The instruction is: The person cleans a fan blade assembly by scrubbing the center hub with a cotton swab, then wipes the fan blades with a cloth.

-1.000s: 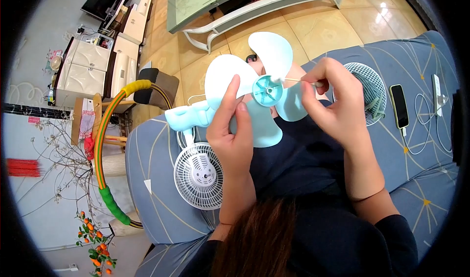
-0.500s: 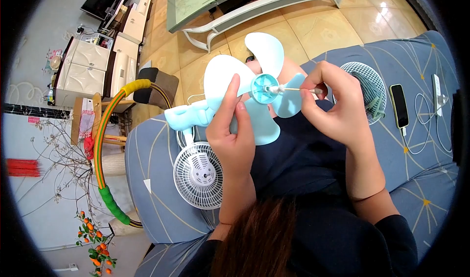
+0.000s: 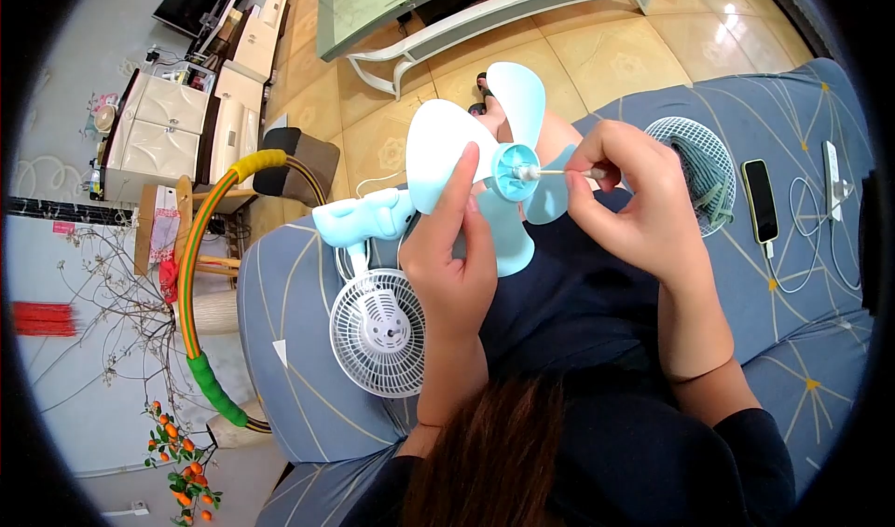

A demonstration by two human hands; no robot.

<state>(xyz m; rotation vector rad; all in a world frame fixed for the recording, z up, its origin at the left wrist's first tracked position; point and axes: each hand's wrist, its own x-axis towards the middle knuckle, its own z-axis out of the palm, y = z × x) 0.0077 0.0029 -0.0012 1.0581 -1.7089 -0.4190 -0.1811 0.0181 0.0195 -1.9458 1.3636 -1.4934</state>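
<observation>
My left hand (image 3: 454,247) grips one blade of a light-blue fan blade wheel (image 3: 511,233), held up above my lap with its round hub facing me. Between the thumb and fingers of my right hand (image 3: 629,191) is a thin cotton swab (image 3: 552,172). Its fluffy white tip lies at the hub, over the ribs near the centre. Left of my left hand, a small fan body (image 3: 362,218) with a light-blue base and a white rear grille (image 3: 378,334) lies on the sofa.
On the patterned blue sofa (image 3: 308,387) at the right are a white mesh cover (image 3: 690,128) with a striped cloth, a phone (image 3: 761,201) on a cable and a power strip (image 3: 833,180). A hoop (image 3: 189,285) stands left; a glass table (image 3: 373,10) is ahead.
The swab has moved from the hub's upper right edge to its centre. The blade wheel has tilted and, since half a second ago, shifted slightly right with my left hand.
</observation>
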